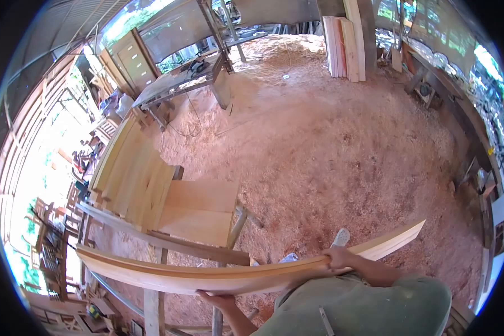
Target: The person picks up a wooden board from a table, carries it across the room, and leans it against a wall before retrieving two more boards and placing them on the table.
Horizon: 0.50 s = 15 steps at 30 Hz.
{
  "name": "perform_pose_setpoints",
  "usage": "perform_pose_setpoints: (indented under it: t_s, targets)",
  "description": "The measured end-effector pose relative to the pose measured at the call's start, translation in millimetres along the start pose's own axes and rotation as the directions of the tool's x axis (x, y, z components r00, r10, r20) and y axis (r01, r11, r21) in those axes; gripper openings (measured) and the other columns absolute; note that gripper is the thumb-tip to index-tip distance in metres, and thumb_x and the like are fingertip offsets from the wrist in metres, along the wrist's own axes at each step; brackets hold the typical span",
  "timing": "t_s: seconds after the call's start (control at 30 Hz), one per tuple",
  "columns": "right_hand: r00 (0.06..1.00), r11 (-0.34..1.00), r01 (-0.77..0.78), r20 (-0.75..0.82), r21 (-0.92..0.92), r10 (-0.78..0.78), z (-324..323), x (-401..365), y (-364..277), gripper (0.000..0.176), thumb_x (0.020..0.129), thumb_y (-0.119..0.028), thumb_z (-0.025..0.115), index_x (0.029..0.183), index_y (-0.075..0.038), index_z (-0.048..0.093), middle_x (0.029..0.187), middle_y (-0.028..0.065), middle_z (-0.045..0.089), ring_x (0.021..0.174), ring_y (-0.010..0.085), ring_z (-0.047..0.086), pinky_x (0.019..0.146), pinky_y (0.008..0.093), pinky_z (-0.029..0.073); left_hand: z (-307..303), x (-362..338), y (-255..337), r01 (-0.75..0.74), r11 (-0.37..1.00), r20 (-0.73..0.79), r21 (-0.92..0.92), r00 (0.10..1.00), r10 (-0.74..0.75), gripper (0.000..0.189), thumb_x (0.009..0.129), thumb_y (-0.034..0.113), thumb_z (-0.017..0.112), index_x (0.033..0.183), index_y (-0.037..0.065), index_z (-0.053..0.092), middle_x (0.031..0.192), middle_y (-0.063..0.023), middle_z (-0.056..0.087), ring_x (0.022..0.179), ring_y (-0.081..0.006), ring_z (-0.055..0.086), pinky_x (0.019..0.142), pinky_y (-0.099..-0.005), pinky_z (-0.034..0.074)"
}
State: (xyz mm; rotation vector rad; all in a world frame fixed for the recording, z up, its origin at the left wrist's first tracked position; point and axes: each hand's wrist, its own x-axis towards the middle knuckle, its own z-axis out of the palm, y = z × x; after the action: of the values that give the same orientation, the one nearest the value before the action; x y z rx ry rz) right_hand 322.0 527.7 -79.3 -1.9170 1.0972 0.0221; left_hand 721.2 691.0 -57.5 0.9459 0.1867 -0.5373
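A long pale wooden plank spans the lower view, held on edge in front of my body and looking curved through the lens. Lines run lengthwise along its upper edge, and its right end tapers in view. My right hand is closed over the upper edge, right of the middle. Farther left, my left hand grips the lower edge from beneath, its fingers partly hidden behind the wood. Just beyond the plank stands a wooden rack with a brown crossbeam, which bears wide pale boards laid side by side.
A shorter flat panel lies right of the boards. Farther off is a workbench with a dark tool on it. Planks lean upright against a post at the back. Shavings cover the floor. Benches line the right side.
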Motion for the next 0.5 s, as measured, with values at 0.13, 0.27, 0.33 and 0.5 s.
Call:
perform_pose_setpoints:
  t_s: [0.13, 0.27, 0.33, 0.5]
  targets:
    - [1.0, 1.0, 0.003, -0.008, 0.024, -0.003, -71, -10, 35, 0.04, 0.065, -0.021, 0.072, 0.102, -0.01, 0.067, 0.091, 0.0164, 0.068, 0.088, 0.0345, 0.065, 0.076, 0.0425, 0.049, 33, -7, -36, -0.04, 0.995, 0.342, -0.091, 0.937, 0.068, 0.076, 0.091, 0.067, 0.033, 0.146, 0.014, 0.031, 0.145, -0.0102, 0.036, 0.132, -0.0305, 0.036, 0.11, -0.0481, 0.031]
    - [0.976, 0.995, 0.098, -0.195, 0.008, -0.095, -114, 7, 84, 0.038, 0.062, -0.022, 0.075, 0.097, -0.009, 0.067, 0.088, 0.0155, 0.067, 0.085, 0.0336, 0.064, 0.073, 0.0417, 0.049, 115, -31, -74, -0.005, 0.987, 0.348, -0.158, 0.936, 0.06, 0.071, 0.091, 0.069, 0.031, 0.135, 0.016, 0.045, 0.129, -0.0046, 0.055, 0.118, -0.0264, 0.052, 0.101, -0.0492, 0.042]
    - [0.94, 0.988, 0.153, -0.313, 0.028, -0.136, -140, 11, 101, 0.036, 0.059, -0.018, 0.075, 0.093, -0.008, 0.067, 0.086, 0.0149, 0.067, 0.083, 0.0331, 0.064, 0.071, 0.0414, 0.049, 152, -35, -96, -0.034, 0.991, 0.398, -0.131, 0.914, 0.084, 0.07, 0.091, 0.07, 0.031, 0.134, 0.017, 0.046, 0.128, -0.0049, 0.056, 0.116, -0.0267, 0.054, 0.099, -0.0499, 0.044]
    - [0.95, 0.979, 0.112, -0.308, 0.169, -0.056, -232, 45, 151, 0.031, 0.059, -0.011, 0.07, 0.09, -0.008, 0.067, 0.088, 0.0149, 0.066, 0.085, 0.0331, 0.064, 0.073, 0.0403, 0.05, 227, -30, -147, 0.032, 0.992, 0.647, -0.125, 0.761, 0.057, 0.072, 0.088, 0.074, 0.029, 0.132, 0.02, 0.048, 0.124, -0.0052, 0.057, 0.112, -0.028, 0.055, 0.099, -0.0537, 0.042]
